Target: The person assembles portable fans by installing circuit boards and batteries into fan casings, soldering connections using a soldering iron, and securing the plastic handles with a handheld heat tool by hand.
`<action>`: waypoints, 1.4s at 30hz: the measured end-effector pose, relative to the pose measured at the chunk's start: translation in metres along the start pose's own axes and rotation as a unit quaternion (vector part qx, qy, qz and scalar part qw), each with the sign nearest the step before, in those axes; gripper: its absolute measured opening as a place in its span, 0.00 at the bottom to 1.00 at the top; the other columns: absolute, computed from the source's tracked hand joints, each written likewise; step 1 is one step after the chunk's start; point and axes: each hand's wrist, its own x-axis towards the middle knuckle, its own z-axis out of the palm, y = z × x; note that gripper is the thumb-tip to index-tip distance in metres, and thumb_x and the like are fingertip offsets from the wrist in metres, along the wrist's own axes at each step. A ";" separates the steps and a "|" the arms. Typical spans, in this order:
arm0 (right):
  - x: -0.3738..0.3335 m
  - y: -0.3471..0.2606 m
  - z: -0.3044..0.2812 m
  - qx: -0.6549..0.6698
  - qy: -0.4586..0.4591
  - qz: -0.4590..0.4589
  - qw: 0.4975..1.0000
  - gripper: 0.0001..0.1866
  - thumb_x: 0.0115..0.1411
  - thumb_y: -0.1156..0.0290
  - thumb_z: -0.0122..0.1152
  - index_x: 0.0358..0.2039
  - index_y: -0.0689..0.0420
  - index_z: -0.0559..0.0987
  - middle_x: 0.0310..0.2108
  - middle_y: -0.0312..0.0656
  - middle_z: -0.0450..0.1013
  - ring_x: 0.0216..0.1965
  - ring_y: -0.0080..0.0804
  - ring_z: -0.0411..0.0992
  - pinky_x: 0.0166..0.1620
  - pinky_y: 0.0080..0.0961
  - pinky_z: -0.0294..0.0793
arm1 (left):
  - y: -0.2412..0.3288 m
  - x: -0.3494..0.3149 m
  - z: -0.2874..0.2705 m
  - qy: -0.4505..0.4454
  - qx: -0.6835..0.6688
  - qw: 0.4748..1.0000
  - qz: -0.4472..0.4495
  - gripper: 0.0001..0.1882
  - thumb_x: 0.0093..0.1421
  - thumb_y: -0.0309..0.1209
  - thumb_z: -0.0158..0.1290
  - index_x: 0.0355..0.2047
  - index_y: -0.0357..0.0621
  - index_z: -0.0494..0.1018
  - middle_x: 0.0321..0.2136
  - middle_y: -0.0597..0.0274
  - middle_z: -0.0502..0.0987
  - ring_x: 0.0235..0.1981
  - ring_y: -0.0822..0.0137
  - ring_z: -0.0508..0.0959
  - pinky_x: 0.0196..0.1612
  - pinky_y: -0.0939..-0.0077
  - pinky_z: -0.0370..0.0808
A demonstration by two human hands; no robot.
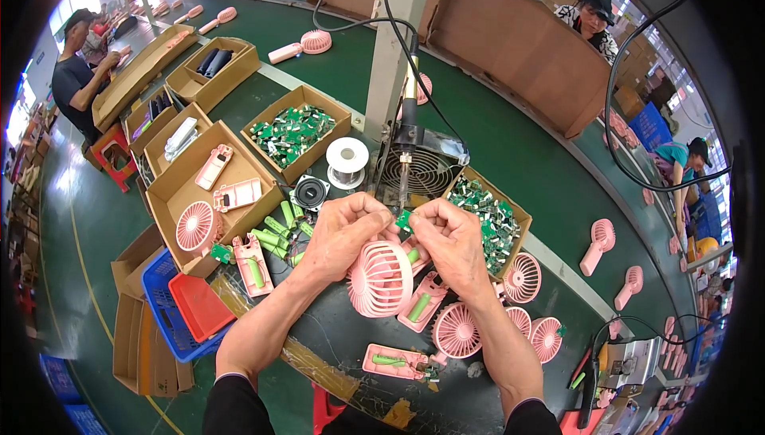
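Note:
Both my hands work close together under the tip of an upright soldering iron [408, 136]. With thumb and finger, my right hand [454, 240] pinches a small green circuit board [404, 221]. My left hand [344, 236] is closed in a pinch at the board's left side; what its fingertips hold is too small to make out. Just below them lies a pink handheld fan [379, 280], with a green battery [413, 255] showing near its handle. Behind my left hand stand a spool of solder wire [347, 162] and a round dark speaker-like part [309, 193].
Cardboard boxes of circuit boards [291, 134] [486, 216] flank the iron. Loose green batteries [275, 232] lie at left, beside a box with pink housings [213, 166]. More fans [457, 330] lie near my right forearm. A green conveyor [550, 204] carries fans; other people work around it.

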 end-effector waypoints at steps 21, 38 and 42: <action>0.003 0.004 -0.002 0.026 -0.016 0.029 0.999 0.06 0.60 0.76 0.59 0.37 0.64 0.75 0.23 0.34 0.73 0.21 0.15 0.70 0.23 0.12 0.66 | -0.002 0.002 0.000 0.003 0.016 1.000 -0.009 0.07 0.61 0.25 0.51 0.30 0.32 0.73 0.27 0.55 0.79 0.25 0.74 0.79 0.29 0.83 0.76; 0.001 0.008 -0.001 -0.023 -0.002 -0.003 1.000 0.08 0.59 0.77 0.59 0.39 0.65 0.76 0.25 0.36 0.75 0.24 0.18 0.73 0.27 0.15 0.71 | -0.006 0.003 0.003 0.023 -0.023 0.999 -0.027 0.05 0.58 0.23 0.51 0.31 0.31 0.72 0.27 0.52 0.79 0.26 0.70 0.81 0.30 0.79 0.78; -0.001 0.008 0.001 -0.068 0.021 -0.048 0.996 0.08 0.58 0.77 0.59 0.38 0.65 0.76 0.26 0.39 0.77 0.25 0.19 0.74 0.29 0.17 0.73 | -0.006 0.002 0.002 0.021 -0.018 0.999 -0.020 0.05 0.58 0.23 0.51 0.31 0.31 0.72 0.27 0.52 0.79 0.26 0.69 0.81 0.31 0.79 0.78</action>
